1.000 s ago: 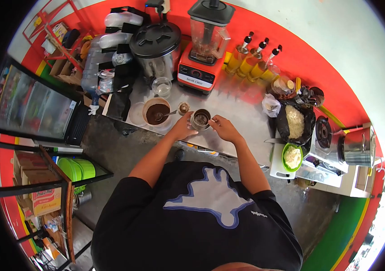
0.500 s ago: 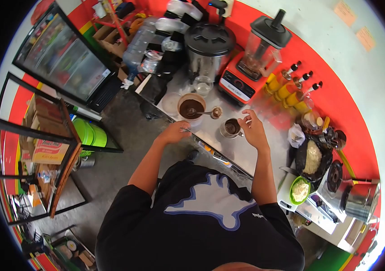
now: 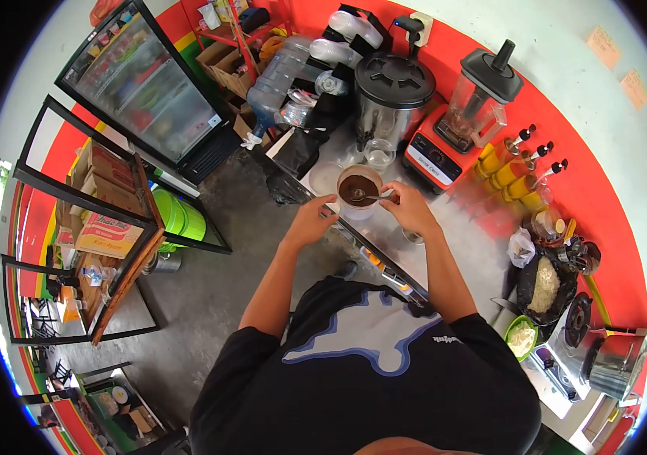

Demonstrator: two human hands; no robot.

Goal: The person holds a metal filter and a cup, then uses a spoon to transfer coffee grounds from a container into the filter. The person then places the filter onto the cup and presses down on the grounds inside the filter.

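Note:
My right hand [image 3: 409, 208] is closed on the handle of a spoon [image 3: 372, 198], whose bowl rests in the brown powder [image 3: 356, 189]. The powder fills part of a round tub [image 3: 359, 212] near the counter's front edge. Just left of the tub, my left hand [image 3: 310, 224] is open, thumb and fingers apart and fingertips close to the tub's side. A metal cup [image 3: 413, 236] stands on the counter, mostly hidden under my right hand and wrist. Beside the tub lies a clear round lid [image 3: 325, 178].
Behind the tub are a clear glass [image 3: 379, 154], a steel dispenser with a black lid [image 3: 394, 83] and a red blender [image 3: 444, 148]. Yellow pump bottles [image 3: 516, 178] line the wall. A green bowl [image 3: 521, 339] sits at right. A glass-door fridge [image 3: 145, 91] stands left.
My right hand has moved left from beside the metal cup and taken hold of the spoon handle. My left hand stays near the tub. The camera view has shifted.

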